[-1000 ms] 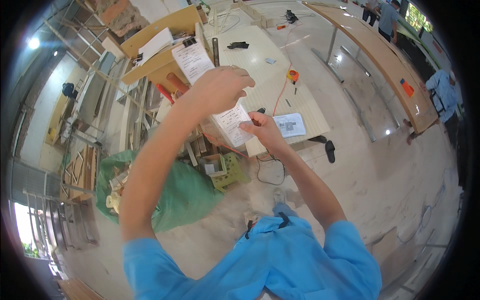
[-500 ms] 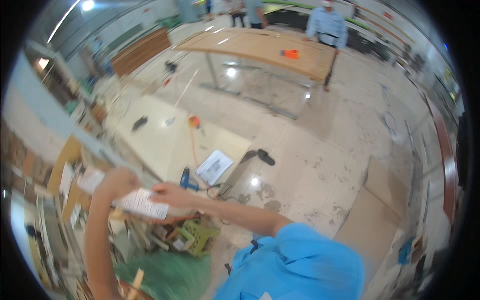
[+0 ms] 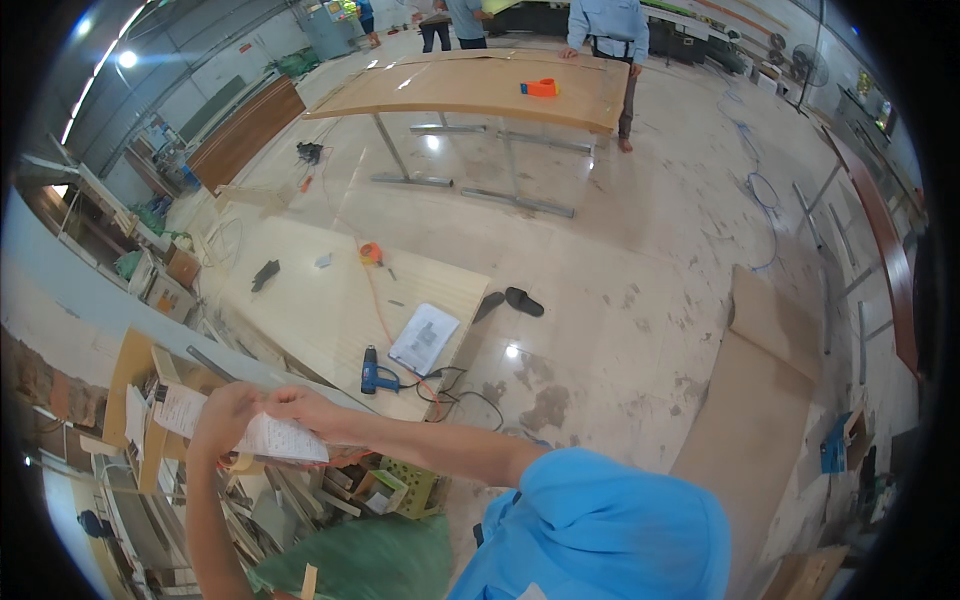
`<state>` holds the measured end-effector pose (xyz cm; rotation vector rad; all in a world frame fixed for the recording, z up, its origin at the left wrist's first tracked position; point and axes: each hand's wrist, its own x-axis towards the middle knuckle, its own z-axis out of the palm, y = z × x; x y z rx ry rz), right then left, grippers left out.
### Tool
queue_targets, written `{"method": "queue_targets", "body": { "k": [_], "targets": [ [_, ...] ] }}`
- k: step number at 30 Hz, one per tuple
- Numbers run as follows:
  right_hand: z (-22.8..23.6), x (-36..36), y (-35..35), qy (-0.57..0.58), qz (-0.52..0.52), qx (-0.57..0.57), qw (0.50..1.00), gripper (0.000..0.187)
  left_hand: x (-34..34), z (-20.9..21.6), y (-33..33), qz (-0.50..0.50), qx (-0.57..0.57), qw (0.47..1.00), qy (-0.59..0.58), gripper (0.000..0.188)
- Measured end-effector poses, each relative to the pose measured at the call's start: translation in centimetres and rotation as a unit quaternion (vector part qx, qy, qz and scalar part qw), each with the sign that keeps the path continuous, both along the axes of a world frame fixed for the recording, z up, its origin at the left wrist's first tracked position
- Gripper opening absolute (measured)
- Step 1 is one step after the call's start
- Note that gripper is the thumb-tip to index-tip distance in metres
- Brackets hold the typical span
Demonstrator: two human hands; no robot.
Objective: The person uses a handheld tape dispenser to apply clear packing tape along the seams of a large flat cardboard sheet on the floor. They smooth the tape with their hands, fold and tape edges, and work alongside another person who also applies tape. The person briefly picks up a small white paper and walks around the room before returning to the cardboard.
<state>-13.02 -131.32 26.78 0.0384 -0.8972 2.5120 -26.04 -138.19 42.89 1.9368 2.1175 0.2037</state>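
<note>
Both my hands are closed on a long white sheet of paper [image 3: 280,438] with writing on it, at the left side of the view. My left hand [image 3: 227,415] grips it near the middle, and part of the sheet shows on its far side. Close beside it, my right hand [image 3: 300,408] pinches the upper edge, the two hands nearly touching. The paper's right end curves down below my right hand. The fingertips are partly hidden.
Below the paper lie wood offcuts, a yellow-green crate [image 3: 415,490] and green sheeting [image 3: 360,560]. A low pale board [image 3: 300,290] carries a blue corded heat gun [image 3: 376,372], papers [image 3: 424,338] and orange tape [image 3: 371,253]. Beyond, a person [image 3: 608,35] stands by a brown-topped table [image 3: 450,85].
My right hand has moved left along the paper, close to my left hand. The paper's right end bends lower. The view has shifted, and the surroundings look sharper.
</note>
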Motion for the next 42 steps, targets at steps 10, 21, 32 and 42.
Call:
{"method": "queue_targets", "body": {
  "k": [10, 21, 32, 42],
  "targets": [
    [-7.9, -3.6, -0.2, -0.27, -0.136, 0.179, 0.936, 0.029, -1.0, -0.6, -1.0, 0.043, 0.086, 0.993, -0.066, 0.011],
    [-14.1, 15.2, 3.2, -0.406, -0.304, 0.162, 0.847, 0.029, 8.1, -7.8, -0.1, 0.024, 0.179, 0.977, -0.112, 0.043],
    [-5.1, 40.3, 18.9, -0.151, -0.552, -0.068, 0.817, 0.014, 35.4, -17.7, 14.1, 0.042, 0.051, 0.774, -0.63, 0.033],
    [-5.3, 59.3, 30.4, -0.197, -0.662, -0.112, 0.714, 0.013, 53.6, -18.9, 33.0, -0.104, -0.078, 0.765, -0.631, 0.018]
  ]
}}
